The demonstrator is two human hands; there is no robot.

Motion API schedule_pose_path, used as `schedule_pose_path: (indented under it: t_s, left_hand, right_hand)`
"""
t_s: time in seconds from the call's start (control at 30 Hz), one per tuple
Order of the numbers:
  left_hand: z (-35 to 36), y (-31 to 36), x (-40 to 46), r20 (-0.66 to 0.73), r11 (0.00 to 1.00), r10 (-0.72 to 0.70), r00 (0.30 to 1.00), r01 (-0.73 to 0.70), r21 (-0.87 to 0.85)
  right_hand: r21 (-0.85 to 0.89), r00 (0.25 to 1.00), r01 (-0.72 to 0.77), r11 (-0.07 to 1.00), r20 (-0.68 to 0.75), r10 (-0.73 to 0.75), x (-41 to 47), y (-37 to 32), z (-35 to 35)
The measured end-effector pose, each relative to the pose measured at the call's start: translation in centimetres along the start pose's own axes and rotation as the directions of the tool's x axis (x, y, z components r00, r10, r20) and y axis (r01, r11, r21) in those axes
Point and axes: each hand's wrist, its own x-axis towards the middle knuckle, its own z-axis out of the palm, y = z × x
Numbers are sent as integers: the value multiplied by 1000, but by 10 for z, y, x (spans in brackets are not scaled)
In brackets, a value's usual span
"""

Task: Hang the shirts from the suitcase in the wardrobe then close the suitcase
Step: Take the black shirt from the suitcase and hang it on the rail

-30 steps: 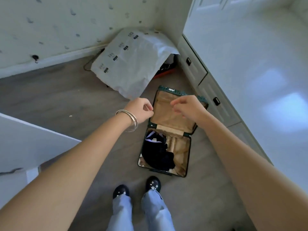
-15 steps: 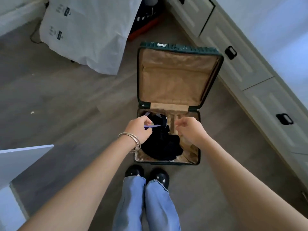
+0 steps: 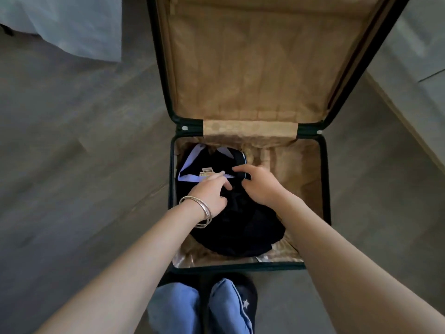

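Note:
A dark green suitcase (image 3: 325, 189) with tan lining lies open on the floor, and its lid (image 3: 252, 68) stands up at the far side. In the left half of its base lies a crumpled dark shirt (image 3: 240, 227) with a pale lilac inner collar and a small label. Both my hands are on the collar. The fingers of my left hand (image 3: 212, 192), which has bangles at the wrist, reach forward and touch the lilac band. My right hand (image 3: 261, 184) pinches the dark collar edge between thumb and fingers.
White drawer fronts (image 3: 414, 51) run along the right of the suitcase. A large white bag (image 3: 72, 25) sits on the grey wood floor at the top left. My feet in jeans and dark shoes (image 3: 248, 300) stand right against the suitcase's near edge.
The view has dropped much closer to the suitcase. Both hands went from above the case down onto the dark shirt's collar, and the right hand has taken hold of it.

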Motion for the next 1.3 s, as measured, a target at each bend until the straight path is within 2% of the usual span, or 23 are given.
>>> schedule_pose_path:
  t_s: [0.1,0.2,0.33,0.47,0.53,0.63,0.8,0.93,1.03,1.2,1.3]
  left_hand:
    - [15,-15,33,91,996,0,996,-8,94]
    - [28,-22,48,116,995,-7,993,-4,96]
    - [24,-16,29,69,999,-15,998,18,-47]
    - [-5,13,-19,53,990,-27,998,34,-139]
    - [-27,32,-51,65,988,-38,997,47,-147]
    - [-73,64,-109,104,995,-49,993,57,-76]
    - [-156,115,-217,168,1000,9,986,-8,-5]
    - [-229,159,-311,154,998,63,986,-65,12]
    - [-279,188,-371,137,998,65,988,-61,-35]
    - [-350,232,-459,14,998,38,999,-37,-59]
    - [-382,249,-512,-52,998,54,997,-55,-29]
  right_hand:
    - [26,998,-23,999,60,22,29,5,15]
    - [-21,989,-80,997,122,82,46,8,25]
    - [28,983,-174,984,63,172,32,8,26]
    - [127,984,-176,976,53,170,-17,-16,11]
    - [100,988,-135,986,82,127,-52,-38,-5]
    - [-30,983,-59,998,170,64,-111,-80,-40]
    - [-247,967,67,967,254,-2,-221,-161,-97]
    - [-241,954,205,949,265,-139,-317,-231,-144]
    - [-206,951,218,954,266,-160,-377,-277,-176]
    - [-193,946,284,939,216,-242,-462,-349,-220]
    - [-259,933,336,906,223,-283,-505,-383,-240]
